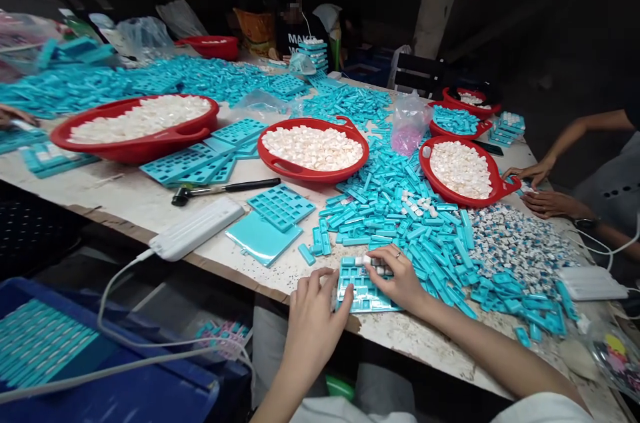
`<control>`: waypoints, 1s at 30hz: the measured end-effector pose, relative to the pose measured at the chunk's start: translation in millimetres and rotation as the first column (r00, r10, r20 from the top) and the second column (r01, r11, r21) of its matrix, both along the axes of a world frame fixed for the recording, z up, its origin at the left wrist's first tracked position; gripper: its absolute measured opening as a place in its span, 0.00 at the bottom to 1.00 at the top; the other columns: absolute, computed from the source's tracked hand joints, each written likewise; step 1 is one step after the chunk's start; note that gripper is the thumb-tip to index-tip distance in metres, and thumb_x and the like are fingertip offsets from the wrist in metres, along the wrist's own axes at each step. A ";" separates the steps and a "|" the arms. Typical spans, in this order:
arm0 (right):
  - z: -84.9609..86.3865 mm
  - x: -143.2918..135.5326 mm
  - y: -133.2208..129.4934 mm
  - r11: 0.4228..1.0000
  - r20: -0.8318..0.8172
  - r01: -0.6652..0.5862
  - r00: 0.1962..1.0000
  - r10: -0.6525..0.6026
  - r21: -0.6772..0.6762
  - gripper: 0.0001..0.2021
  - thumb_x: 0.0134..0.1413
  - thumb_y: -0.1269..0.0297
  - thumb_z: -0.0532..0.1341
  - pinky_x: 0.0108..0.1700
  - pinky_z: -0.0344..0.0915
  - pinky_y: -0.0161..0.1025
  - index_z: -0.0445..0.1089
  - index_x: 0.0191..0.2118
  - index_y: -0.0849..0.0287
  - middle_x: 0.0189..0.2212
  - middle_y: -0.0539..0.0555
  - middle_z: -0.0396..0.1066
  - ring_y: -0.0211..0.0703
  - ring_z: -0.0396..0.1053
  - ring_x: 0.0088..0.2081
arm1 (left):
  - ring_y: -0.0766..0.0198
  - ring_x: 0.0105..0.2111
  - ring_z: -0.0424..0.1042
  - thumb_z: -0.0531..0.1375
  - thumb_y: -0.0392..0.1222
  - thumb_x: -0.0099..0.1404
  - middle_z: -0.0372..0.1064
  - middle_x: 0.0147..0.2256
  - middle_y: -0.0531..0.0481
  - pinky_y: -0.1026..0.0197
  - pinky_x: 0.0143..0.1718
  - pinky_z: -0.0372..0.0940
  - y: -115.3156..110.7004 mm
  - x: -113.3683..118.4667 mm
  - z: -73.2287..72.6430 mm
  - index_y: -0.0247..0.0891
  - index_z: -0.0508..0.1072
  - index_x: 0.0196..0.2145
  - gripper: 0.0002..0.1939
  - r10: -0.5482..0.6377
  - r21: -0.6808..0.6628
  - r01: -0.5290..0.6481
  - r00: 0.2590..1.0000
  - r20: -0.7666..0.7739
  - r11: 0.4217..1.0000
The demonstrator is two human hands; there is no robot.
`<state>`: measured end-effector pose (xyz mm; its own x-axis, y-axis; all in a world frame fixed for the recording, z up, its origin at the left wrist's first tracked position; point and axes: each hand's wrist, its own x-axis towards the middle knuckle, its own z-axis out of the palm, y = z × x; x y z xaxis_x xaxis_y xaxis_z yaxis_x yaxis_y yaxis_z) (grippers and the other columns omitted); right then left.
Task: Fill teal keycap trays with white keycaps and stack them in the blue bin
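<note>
A teal grid tray point(366, 299) of square compartments lies at the table's front edge. My left hand point(316, 316) grips its left side, fingers along the edge and thumb over the top. Above the tray's far rows, my right hand point(403, 281) is closed, index finger and thumb pinched on a small white cube-like cap point(367, 260). A few white caps sit in the compartments beside and under those fingers, partly hidden by them. Just beyond lies a heap of small teal plastic pieces point(395, 223), with a few white caps among them.
Red bowls of white caps point(313, 173) stand across the table. A teal lid point(263, 239), a hand tool with black handle point(253, 185) and a white power strip point(197, 229) lie left. Another person's hands point(543, 189) work at the right; a blue crate point(150, 369) stands below left.
</note>
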<state>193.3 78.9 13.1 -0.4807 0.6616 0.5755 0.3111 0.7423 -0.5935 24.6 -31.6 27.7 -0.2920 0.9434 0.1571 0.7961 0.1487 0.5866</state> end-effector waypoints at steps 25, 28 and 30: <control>1.2 1.7 1.0 0.996 -0.079 -0.031 0.997 0.025 -0.083 0.05 0.56 0.66 0.68 0.45 0.70 0.46 0.78 0.40 0.52 0.33 0.52 0.75 0.47 0.70 0.39 | 0.47 0.55 0.73 0.62 0.52 0.61 0.77 0.50 0.45 0.51 0.51 0.71 55.2 -1.3 -8.5 0.41 0.76 0.46 0.19 0.204 -0.237 -0.002 0.520 0.829 0.971; 0.2 1.8 1.4 0.997 -0.096 -0.049 0.994 0.043 -0.063 0.06 0.57 0.66 0.67 0.43 0.71 0.45 0.78 0.41 0.52 0.33 0.53 0.75 0.47 0.70 0.39 | 0.46 0.59 0.70 0.64 0.55 0.59 0.73 0.57 0.44 0.52 0.55 0.68 55.4 1.1 -3.5 0.42 0.75 0.50 0.24 0.252 -0.269 -0.037 0.493 0.833 0.962; 0.2 1.8 1.5 0.997 -0.104 -0.057 0.993 0.052 -0.052 0.07 0.57 0.67 0.67 0.43 0.71 0.45 0.78 0.42 0.52 0.32 0.53 0.75 0.47 0.70 0.39 | 0.44 0.62 0.66 0.66 0.56 0.57 0.71 0.60 0.43 0.52 0.57 0.66 55.4 2.6 -2.4 0.41 0.74 0.52 0.28 0.270 -0.273 -0.069 0.500 0.823 0.960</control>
